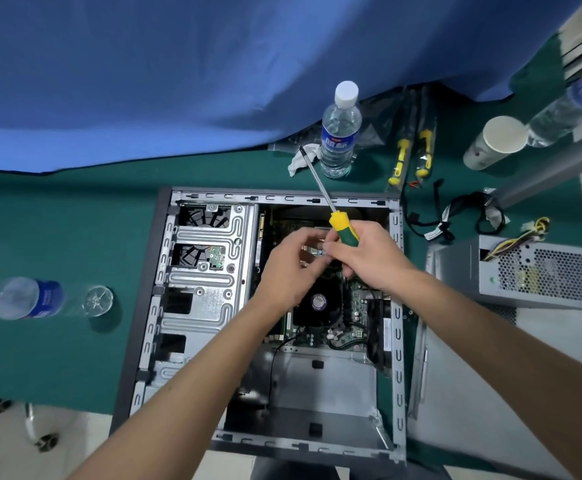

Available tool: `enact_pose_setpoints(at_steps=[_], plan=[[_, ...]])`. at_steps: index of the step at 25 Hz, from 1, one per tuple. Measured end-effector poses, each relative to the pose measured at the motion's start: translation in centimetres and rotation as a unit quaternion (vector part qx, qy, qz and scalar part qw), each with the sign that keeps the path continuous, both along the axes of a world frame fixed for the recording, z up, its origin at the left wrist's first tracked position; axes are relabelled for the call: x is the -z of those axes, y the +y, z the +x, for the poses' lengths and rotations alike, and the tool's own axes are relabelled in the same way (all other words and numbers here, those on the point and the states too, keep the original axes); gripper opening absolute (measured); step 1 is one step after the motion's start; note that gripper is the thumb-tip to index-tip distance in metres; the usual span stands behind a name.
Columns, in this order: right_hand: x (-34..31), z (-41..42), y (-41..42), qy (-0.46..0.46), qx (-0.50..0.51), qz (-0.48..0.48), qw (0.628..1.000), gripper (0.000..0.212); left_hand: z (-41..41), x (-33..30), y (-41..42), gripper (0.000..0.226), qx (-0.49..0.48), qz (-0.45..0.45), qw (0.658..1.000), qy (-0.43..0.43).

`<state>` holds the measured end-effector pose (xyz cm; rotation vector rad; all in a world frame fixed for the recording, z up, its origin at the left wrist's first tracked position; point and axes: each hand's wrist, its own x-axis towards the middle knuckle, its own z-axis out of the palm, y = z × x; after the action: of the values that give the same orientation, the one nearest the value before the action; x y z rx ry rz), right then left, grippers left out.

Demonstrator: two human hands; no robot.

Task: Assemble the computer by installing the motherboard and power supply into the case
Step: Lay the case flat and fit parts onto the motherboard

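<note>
An open grey computer case (210, 306) lies flat on the green table. The motherboard (353, 308) sits inside it, with a black cooler fan (317, 303) in the middle. My right hand (365, 252) grips the yellow and green handle of a screwdriver (340, 226), whose metal shaft points up and away toward the back. My left hand (291, 268) hovers over the board with its fingertips pinched close to the right hand; what they hold is hidden. The grey power supply (539, 275) stands outside the case at the right, its coloured wires sticking out.
A water bottle (340, 133) stands behind the case beside crumpled tissue (300, 159). Another bottle (23, 297) lies at the left. Bagged yellow tools (411, 157), a paper cup (494, 142), loose black cables (456, 216) and the case side panel (456, 393) occupy the right. A blue cloth hangs behind.
</note>
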<state>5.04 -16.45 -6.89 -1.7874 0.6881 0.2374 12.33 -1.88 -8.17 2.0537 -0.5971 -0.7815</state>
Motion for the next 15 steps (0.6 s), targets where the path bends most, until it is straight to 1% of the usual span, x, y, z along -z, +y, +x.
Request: enact_pose_setpoints(at_steps=[1,3,7,11,13,15], plan=[[-0.2,0.0,0.1,0.004,-0.006,0.005,1.000,0.009,-0.2,-0.1,0.4,0.024,-0.010,-0.026,1.000,0.013],[-0.5,0.0,0.1,0.020,-0.010,0.023,0.999,0.009,-0.2,-0.1,0.7,0.016,-0.022,-0.038,0.999,0.010],[-1.2,-0.2,0.2,0.064,0.006,0.082,0.995,0.012,-0.3,-0.3,1.1,0.016,0.002,-0.039,0.996,-0.075],[-1.8,-0.1,0.4,0.062,0.050,0.162,0.984,0.015,0.1,-1.1,1.5,0.017,0.023,-0.056,0.987,-0.147],[-2.0,0.0,0.5,0.063,0.036,0.147,0.987,0.014,0.4,-1.2,1.9,0.016,0.047,-0.047,0.982,-0.177],[-1.9,-0.3,0.4,0.065,0.000,0.067,0.996,0.015,0.8,-0.9,2.2,0.017,0.057,-0.035,0.982,-0.175]])
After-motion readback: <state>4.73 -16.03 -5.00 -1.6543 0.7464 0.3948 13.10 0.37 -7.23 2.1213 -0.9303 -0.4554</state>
